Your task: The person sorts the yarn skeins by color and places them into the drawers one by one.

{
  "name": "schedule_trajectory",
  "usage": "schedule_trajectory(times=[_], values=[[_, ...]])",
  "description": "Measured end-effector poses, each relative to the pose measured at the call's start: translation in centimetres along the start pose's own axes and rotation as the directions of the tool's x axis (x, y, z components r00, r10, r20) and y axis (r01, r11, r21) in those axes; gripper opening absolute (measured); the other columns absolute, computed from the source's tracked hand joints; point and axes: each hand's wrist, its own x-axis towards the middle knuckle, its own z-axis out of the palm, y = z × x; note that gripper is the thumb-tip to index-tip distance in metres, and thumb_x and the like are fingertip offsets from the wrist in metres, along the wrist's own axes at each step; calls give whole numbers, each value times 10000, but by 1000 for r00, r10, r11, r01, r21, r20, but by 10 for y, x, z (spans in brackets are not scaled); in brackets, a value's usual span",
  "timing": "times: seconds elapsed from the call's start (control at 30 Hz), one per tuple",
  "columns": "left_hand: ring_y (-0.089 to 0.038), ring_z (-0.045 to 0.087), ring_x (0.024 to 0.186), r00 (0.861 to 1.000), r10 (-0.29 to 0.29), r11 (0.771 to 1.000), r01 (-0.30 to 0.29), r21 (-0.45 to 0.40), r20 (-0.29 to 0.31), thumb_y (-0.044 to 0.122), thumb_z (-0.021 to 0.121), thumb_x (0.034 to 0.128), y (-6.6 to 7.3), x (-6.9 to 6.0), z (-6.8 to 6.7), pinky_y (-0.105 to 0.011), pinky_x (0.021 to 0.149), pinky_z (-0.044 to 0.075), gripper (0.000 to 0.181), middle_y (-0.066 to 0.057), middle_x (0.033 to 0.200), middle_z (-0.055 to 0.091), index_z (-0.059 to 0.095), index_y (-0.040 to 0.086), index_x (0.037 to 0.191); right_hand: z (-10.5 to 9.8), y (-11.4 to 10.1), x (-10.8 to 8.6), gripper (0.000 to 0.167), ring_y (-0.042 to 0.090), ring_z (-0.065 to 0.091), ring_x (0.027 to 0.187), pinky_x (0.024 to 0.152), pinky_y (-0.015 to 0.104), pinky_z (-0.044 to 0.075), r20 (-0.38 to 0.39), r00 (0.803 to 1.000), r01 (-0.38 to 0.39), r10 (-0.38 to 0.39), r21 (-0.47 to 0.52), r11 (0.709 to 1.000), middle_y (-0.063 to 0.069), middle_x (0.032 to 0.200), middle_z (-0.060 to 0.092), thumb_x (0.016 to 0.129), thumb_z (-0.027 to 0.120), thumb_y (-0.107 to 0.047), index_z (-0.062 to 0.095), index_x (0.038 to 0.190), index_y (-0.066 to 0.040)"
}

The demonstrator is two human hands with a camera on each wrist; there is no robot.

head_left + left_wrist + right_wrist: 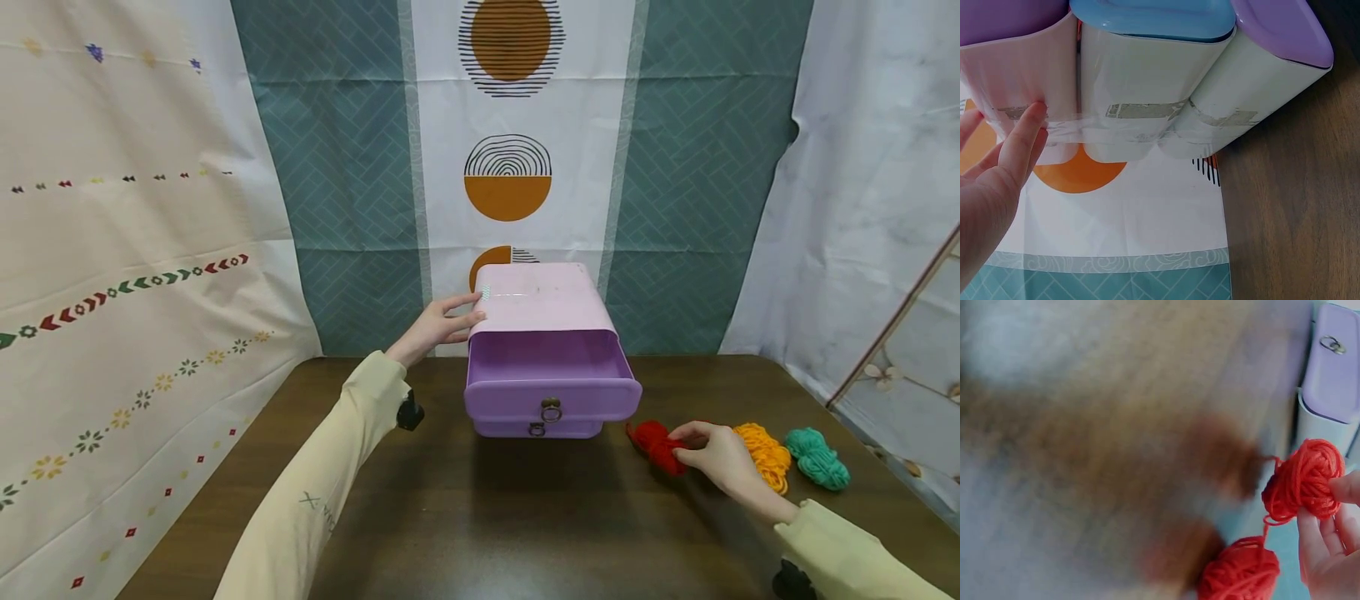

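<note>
My left hand (442, 322) rests its fairly straight fingers against the left side of a pink-topped drawer unit (540, 296). The unit's purple top drawer (510, 400) is pulled out. In the left wrist view, the fingertips of my left hand (1007, 165) touch the pink side wall (1019, 69). To the right of the unit, my right hand (716, 454) pinches a bundle of red yarn (656, 447) between thumb and fingers. The right wrist view shows the held red yarn (1310, 478), with a second red bundle (1241, 572) below it.
Yellow yarn (767, 454) and teal yarn (817, 458) lie on the brown table (450, 517), right of my right hand. A lower purple drawer (498, 429) sits under the pulled-out one. A section with a blue drawer (1154, 15) appears in the left wrist view. Patterned cloth (345, 167) hangs behind.
</note>
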Motion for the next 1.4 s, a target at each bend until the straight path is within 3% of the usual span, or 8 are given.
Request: schedule_trajectory(times=[0.17, 0.33, 0.57, 0.77, 0.97, 1.23, 1.4], values=[[-212, 530, 1059, 1000, -4, 1000, 4, -5, -3, 229, 646, 858, 0, 0, 0, -328, 822, 465, 561, -95, 1255, 478, 425, 122, 1362, -9, -2, 6, 139, 230, 572, 691, 582, 249, 488, -53, 998, 30, -29, 17, 999, 113, 832, 644, 747, 714, 12, 680, 881, 4], [-203, 528, 1062, 1000, -19, 1000, 19, -10, -10, 243, 657, 848, 0, 0, 0, -325, 827, 462, 564, -75, 1271, 463, 437, 135, 1356, -25, -10, 10, 158, 235, 582, 736, 613, 259, 470, -104, 995, 9, -9, 1, 1000, 108, 846, 653, 790, 706, -91, 687, 924, -10], [-200, 520, 1070, 1000, -24, 1000, 24, -17, -14, 233, 658, 847, -2, 0, 1, -386, 867, 433, 554, -70, 1274, 459, 446, 139, 1350, -49, -23, 16, 293, 215, 541, 603, 495, 278, 456, -87, 995, -31, 40, 99, 995, 120, 840, 640, 855, 650, -214, 645, 1031, 21], [-203, 522, 1068, 1000, -21, 1000, 20, -19, -18, 228, 656, 849, -1, 1, 2, -395, 871, 429, 552, -89, 1269, 460, 445, 130, 1350, -59, -28, 22, 290, 164, 599, 691, 589, 253, 480, -115, 993, 32, -18, 126, 991, 136, 872, 652, 860, 644, -194, 638, 1035, 38], [-211, 525, 1064, 1000, -15, 1000, 14, -11, -19, 231, 661, 845, -1, 0, 2, -430, 892, 404, 563, -103, 1284, 440, 442, 119, 1351, -68, -31, 28, 326, 92, 539, 747, 604, 242, 450, -133, 991, 24, -9, 113, 993, 90, 903, 654, 856, 647, -254, 647, 1040, 15], [-208, 530, 1057, 1000, -17, 1000, 17, -3, -21, 239, 664, 843, 0, 0, 2, -352, 842, 453, 566, -100, 1277, 453, 443, 123, 1352, -87, -37, 40, 357, 45, 524, 788, 647, 185, 425, -125, 992, 24, -3, 161, 987, 1, 896, 665, 864, 633, -271, 622, 1076, 16], [-198, 533, 1053, 999, -25, 1000, 25, 15, -33, 254, 672, 835, -1, 0, 1, -339, 826, 463, 573, -63, 1294, 442, 448, 138, 1349, -93, -46, 47, 364, 70, 516, 799, 656, 234, 417, -136, 991, 33, -11, 155, 987, 6, 891, 667, 867, 622, -301, 623, 1079, -4]])
